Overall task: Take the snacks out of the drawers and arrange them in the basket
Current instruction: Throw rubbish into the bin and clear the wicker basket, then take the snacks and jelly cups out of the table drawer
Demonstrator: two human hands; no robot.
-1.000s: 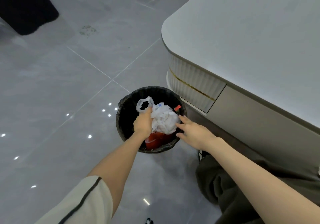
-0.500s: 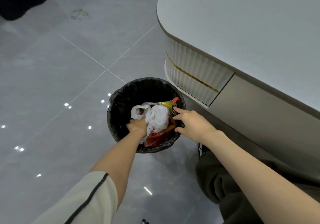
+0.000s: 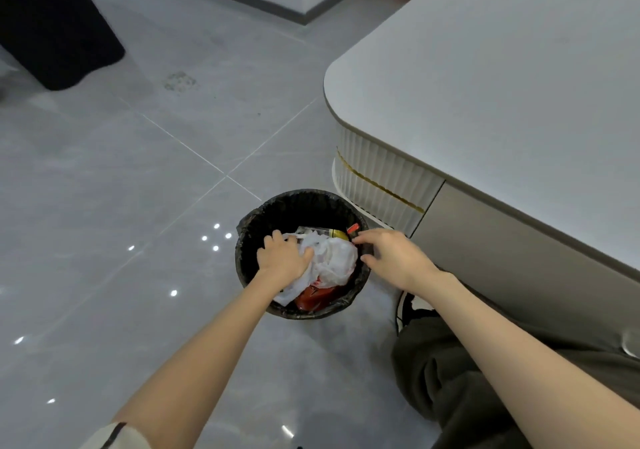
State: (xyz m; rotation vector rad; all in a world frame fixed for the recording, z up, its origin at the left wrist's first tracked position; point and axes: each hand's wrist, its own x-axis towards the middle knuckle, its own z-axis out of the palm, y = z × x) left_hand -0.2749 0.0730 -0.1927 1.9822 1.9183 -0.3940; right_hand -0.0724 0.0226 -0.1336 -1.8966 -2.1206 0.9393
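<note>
Basket (image 3: 294, 206), black-lined, lower centre of frame, on the floor just beside the table (image 3: 502, 84); grey drawer front (image 3: 519, 258) at right looks closed.

Contents: white plastic bag (image 3: 334, 258) on top; red packet (image 3: 315, 298) under it at the near edge; yellow packet (image 3: 337, 234) and a red tab (image 3: 352, 229) at the far right.

Left hand (image 3: 282, 258): fingers bent over and dug into the white bag, holding it down.

Right hand (image 3: 394, 258): fingers spread, nothing held, at the basket's right rim; contact with the rim cannot be told.

Risks, judged:
- pressing on the bag may crush the snacks beneath;
- the load sits high, so the bag may spring back and spill over the near edge once released;
- the liner may slip off the rim if dragged;
- an off-centre push may tip the basket.
</note>
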